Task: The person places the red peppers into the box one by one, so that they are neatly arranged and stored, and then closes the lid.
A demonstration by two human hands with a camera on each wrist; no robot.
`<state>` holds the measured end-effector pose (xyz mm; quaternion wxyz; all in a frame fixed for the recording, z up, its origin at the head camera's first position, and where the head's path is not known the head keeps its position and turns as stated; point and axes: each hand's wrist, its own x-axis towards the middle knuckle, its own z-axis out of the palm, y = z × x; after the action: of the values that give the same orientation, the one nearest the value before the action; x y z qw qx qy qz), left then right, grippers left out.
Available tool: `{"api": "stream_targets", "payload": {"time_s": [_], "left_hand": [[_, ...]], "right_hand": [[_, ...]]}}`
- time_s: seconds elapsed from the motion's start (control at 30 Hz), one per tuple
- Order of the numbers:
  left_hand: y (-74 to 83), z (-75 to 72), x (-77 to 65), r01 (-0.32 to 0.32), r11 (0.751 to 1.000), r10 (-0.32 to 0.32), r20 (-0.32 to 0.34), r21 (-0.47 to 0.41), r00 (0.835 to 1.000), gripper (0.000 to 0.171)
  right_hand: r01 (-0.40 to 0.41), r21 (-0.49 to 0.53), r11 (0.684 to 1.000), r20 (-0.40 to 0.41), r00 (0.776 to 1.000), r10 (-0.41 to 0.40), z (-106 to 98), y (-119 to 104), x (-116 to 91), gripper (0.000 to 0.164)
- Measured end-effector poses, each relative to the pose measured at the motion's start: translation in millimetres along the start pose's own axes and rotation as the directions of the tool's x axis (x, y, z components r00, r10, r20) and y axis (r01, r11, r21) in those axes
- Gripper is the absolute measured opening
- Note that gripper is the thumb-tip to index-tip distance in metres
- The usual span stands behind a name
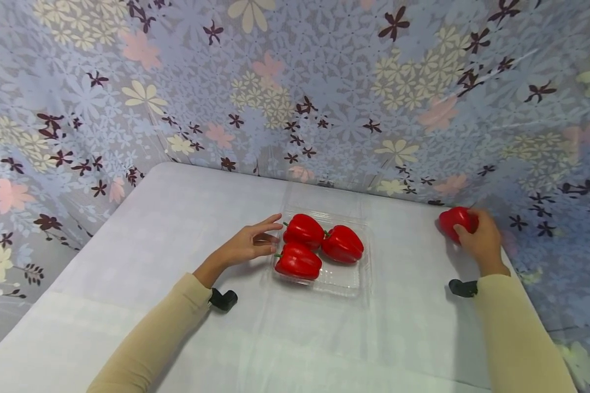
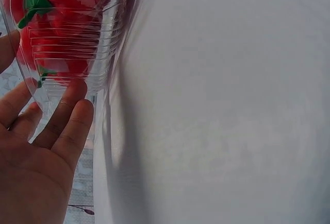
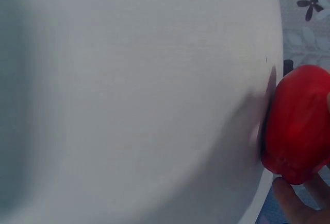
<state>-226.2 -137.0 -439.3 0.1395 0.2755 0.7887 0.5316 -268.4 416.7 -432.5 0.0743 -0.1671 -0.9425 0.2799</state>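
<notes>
At the table's right far corner, my right hand [image 1: 485, 243] grips a red bell pepper [image 1: 458, 221], thumb on its near side. The right wrist view shows this pepper [image 3: 300, 118] close to the tabletop, with fingertips at its lower end. Three more red bell peppers [image 1: 343, 244] lie on their sides in a clear plastic container [image 1: 341, 284] mid-table. My left hand [image 1: 249, 244] is at the container's left side, fingers extended and loosely spread. In the left wrist view, its fingertips [image 2: 76, 91] are at the ribbed wall, and green stems [image 2: 37, 3] show through the plastic.
A white cloth covers the table [image 1: 177, 207]. Behind it and at its sides hangs a floral-patterned curtain [image 1: 295, 98]. The container's transparent lid [image 1: 324, 199] appears folded back toward the far edge. Bare container floor shows at its near right corner.
</notes>
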Motion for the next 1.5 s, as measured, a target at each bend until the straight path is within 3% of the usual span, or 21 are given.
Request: {"api": "stream_targets", "payload": {"time_s": [0.4, 0.87, 1.0, 1.23, 1.5], "left_hand": [[0.2, 0.4, 0.8, 0.012, 1.0, -0.012, 0.001, 0.013, 1.0, 0.06], [2.8, 0.1, 1.1, -0.003, 1.0, 0.003, 0.002, 0.006, 1.0, 0.059], [2.3, -0.2, -0.1, -0.003, 1.0, 0.003, -0.003, 0.012, 1.0, 0.058], [1.8, -0.2, -1.5, -0.012, 1.0, 0.012, -0.003, 0.006, 1.0, 0.058], [2.7, -0.3, -1.6, -0.015, 1.0, 0.015, -0.004, 0.006, 1.0, 0.058]], "right_hand": [[0.166, -0.089, 0.982, 0.022, 0.986, -0.165, -1.5, 1.2, -11.5, 0.056], [0.351, -0.055, 0.935, 0.09, 0.934, -0.346, -7.6, -15.8, -24.6, 0.049], [0.424, -0.032, 0.905, 0.099, 0.902, -0.42, -10.9, -27.7, -32.8, 0.046], [0.562, -0.001, 0.827, 0.125, 0.82, -0.558, -11.3, -46.7, -48.5, 0.046], [0.662, -0.006, 0.749, 0.147, 0.742, -0.654, -9.9, -68.7, -83.1, 0.05]]}}
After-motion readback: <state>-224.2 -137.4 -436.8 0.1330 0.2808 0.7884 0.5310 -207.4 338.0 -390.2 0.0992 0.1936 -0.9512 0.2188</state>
